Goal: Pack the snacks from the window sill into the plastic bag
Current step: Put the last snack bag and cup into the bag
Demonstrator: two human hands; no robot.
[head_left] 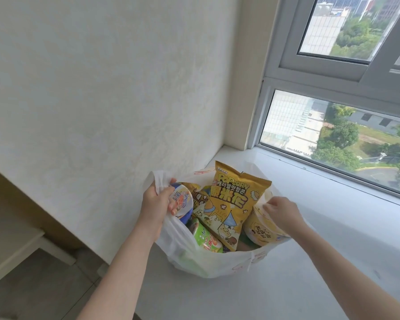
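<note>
I'm gripping the bag (194, 257) rim with both hands (156, 202) (281, 213), and the tall popcorn (231, 204) could be tipping out if I'm lifting unevenly.

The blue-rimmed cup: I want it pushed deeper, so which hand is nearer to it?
Left. The left hand grips the bag rim against the blue-rimmed cup; the right hand is across the bag, beyond the popcorn.

Pale textured wall (102, 88) on the left – daylight through a grey-framed window (333, 72), trees and buildings outside; wooden furniture (14, 245) low left
</note>
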